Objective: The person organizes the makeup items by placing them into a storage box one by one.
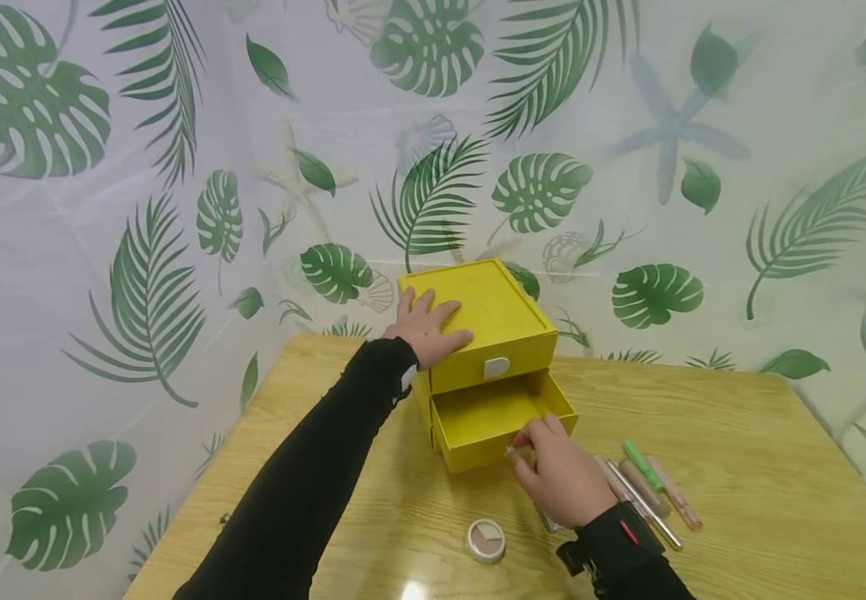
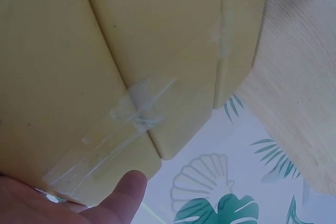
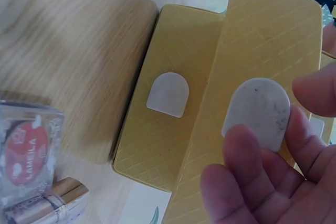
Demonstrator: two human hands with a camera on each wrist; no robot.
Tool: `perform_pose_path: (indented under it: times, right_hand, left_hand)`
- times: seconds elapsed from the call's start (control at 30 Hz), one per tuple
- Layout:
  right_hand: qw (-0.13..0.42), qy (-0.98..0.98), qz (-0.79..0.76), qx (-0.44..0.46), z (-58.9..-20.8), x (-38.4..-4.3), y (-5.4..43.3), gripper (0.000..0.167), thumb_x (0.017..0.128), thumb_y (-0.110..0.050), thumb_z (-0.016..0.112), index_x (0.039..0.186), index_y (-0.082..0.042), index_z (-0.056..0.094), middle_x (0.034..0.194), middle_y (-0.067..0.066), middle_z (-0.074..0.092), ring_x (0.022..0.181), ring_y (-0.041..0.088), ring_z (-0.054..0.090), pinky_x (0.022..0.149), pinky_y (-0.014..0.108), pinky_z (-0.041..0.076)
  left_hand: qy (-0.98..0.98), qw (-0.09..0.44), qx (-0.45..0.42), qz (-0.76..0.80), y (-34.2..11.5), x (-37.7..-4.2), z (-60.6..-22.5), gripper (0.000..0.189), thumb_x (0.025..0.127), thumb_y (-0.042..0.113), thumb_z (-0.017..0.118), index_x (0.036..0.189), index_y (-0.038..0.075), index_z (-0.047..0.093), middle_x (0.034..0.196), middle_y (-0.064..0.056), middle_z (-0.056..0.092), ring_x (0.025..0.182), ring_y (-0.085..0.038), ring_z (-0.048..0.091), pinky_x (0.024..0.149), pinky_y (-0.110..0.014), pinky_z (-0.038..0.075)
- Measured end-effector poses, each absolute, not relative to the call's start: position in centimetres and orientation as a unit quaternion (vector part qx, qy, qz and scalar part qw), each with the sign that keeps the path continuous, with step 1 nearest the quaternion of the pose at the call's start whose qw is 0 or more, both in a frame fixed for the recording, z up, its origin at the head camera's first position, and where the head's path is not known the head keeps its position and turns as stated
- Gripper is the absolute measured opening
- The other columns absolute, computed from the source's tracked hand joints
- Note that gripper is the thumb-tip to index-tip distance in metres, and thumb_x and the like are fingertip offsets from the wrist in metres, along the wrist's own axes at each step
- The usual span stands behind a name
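A yellow box of drawers (image 1: 488,300) stands on the wooden table. One drawer (image 1: 488,417) beneath the top one is pulled out, and its visible inside holds nothing. My left hand (image 1: 428,329) rests on the box's top near its left edge, fingers spread; the left wrist view shows a thumb (image 2: 128,190) by the taped side. At the pulled-out drawer's front, my right hand (image 1: 563,475) pinches its smudged white tab handle (image 3: 257,108) between thumb and fingers. A further white tab (image 3: 169,94) marks the drawer below, and another (image 1: 496,367) the top drawer.
In front of the box lies a round three-colour makeup compact (image 1: 486,541). Several cosmetic tubes and pens, including a green one (image 1: 643,465), lie right of my right hand. A clear LAMEILA case (image 3: 26,150) sits beside a gold-banded tube (image 3: 68,195). A leaf-print curtain (image 1: 433,125) hangs behind.
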State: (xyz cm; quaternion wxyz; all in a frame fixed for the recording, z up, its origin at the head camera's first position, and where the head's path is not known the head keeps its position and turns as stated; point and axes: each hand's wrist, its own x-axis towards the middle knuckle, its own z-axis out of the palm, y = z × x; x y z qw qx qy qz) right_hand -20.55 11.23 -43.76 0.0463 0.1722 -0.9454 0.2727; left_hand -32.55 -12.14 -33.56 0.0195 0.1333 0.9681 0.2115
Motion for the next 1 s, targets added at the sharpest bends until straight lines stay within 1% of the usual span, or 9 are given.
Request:
perform_pose_path:
  times: [0.17,0.3,0.37,0.5,0.6,0.7,0.83,0.93,1.0]
  right_hand:
    - [0.037,-0.945,0.276,0.172,-43.9,-19.8,11.7,0.008,0.1,-0.02,0.063,0.106,-0.016,0.061,0.098,0.003,0.048,0.064,0.011,0.046,0.054,0.027,0.041]
    - [0.028,-0.939,0.29,0.183,-43.9,-19.5,12.0,0.009,0.1,-0.017,0.063,0.108,-0.015,0.061,0.1,0.004,0.048,0.067,0.011,0.046,0.058,0.027,0.042]
    - [0.024,-0.936,0.298,0.186,-43.9,-19.4,12.1,0.011,0.1,-0.016,0.063,0.111,-0.016,0.062,0.101,0.003,0.048,0.069,0.011,0.047,0.06,0.027,0.044]
    - [0.018,-0.933,0.309,0.185,-44.1,-19.0,12.5,0.022,0.099,-0.017,0.065,0.121,-0.017,0.062,0.11,0.003,0.052,0.075,0.01,0.051,0.062,0.027,0.046]
    - [0.021,-0.932,0.314,0.177,-44.4,-18.4,12.7,0.033,0.098,-0.017,0.067,0.13,-0.016,0.059,0.12,0.005,0.055,0.081,0.01,0.054,0.064,0.027,0.047]
    - [0.034,-0.929,0.326,0.173,-44.9,-17.8,12.9,0.031,0.096,-0.015,0.069,0.125,-0.013,0.058,0.115,0.005,0.057,0.084,0.01,0.056,0.067,0.029,0.05]
    - [0.036,-0.927,0.315,0.201,-46.1,-17.2,12.8,0.021,0.094,-0.013,0.071,0.112,-0.014,0.06,0.107,-0.001,0.057,0.088,0.013,0.059,0.073,0.03,0.052]
    - [0.029,-0.926,0.285,0.247,-47.3,-16.8,12.4,0.024,0.092,-0.014,0.073,0.114,-0.015,0.063,0.108,-0.001,0.058,0.091,0.017,0.061,0.075,0.031,0.054]
    - [0.031,-0.925,0.262,0.275,-47.9,-16.7,12.0,0.027,0.09,-0.016,0.076,0.114,-0.015,0.065,0.109,-0.002,0.059,0.091,0.017,0.061,0.074,0.033,0.054]
  left_hand:
    - [0.968,0.018,0.14,0.209,-12.1,-32.5,-33.5,0.069,0.1,0.058,0.049,0.159,0.026,0.036,0.169,-0.011,0.013,0.154,-0.037,-0.005,0.118,-0.061,0.022]
    - [0.968,0.015,0.142,0.209,-12.1,-32.6,-33.4,0.069,0.1,0.057,0.049,0.159,0.025,0.036,0.168,-0.012,0.014,0.154,-0.037,-0.005,0.118,-0.061,0.022]
    - [0.967,0.013,0.142,0.209,-12.1,-32.7,-33.5,0.069,0.099,0.057,0.049,0.159,0.025,0.037,0.168,-0.012,0.014,0.154,-0.037,-0.005,0.118,-0.061,0.022]
    - [0.967,0.013,0.141,0.21,-12.2,-32.8,-33.7,0.07,0.099,0.058,0.049,0.159,0.025,0.037,0.168,-0.012,0.014,0.154,-0.037,-0.005,0.118,-0.06,0.022]
    - [0.968,0.014,0.141,0.208,-12.2,-32.9,-33.8,0.07,0.098,0.058,0.048,0.159,0.025,0.037,0.168,-0.012,0.013,0.154,-0.037,-0.005,0.118,-0.06,0.022]
    - [0.968,0.014,0.142,0.207,-12.2,-32.8,-33.7,0.07,0.099,0.058,0.048,0.159,0.025,0.037,0.168,-0.012,0.013,0.154,-0.037,-0.005,0.118,-0.06,0.021]
    - [0.969,0.013,0.142,0.204,-12.1,-32.8,-33.7,0.07,0.099,0.058,0.048,0.159,0.025,0.036,0.168,-0.012,0.013,0.154,-0.038,-0.006,0.118,-0.06,0.021]
    - [0.968,0.013,0.141,0.206,-12.1,-32.8,-33.7,0.07,0.099,0.058,0.048,0.159,0.025,0.036,0.169,-0.012,0.013,0.154,-0.038,-0.006,0.118,-0.06,0.021]
    - [0.968,0.014,0.141,0.208,-12.0,-32.8,-33.8,0.07,0.099,0.057,0.048,0.159,0.025,0.037,0.168,-0.012,0.013,0.154,-0.038,-0.006,0.118,-0.061,0.021]
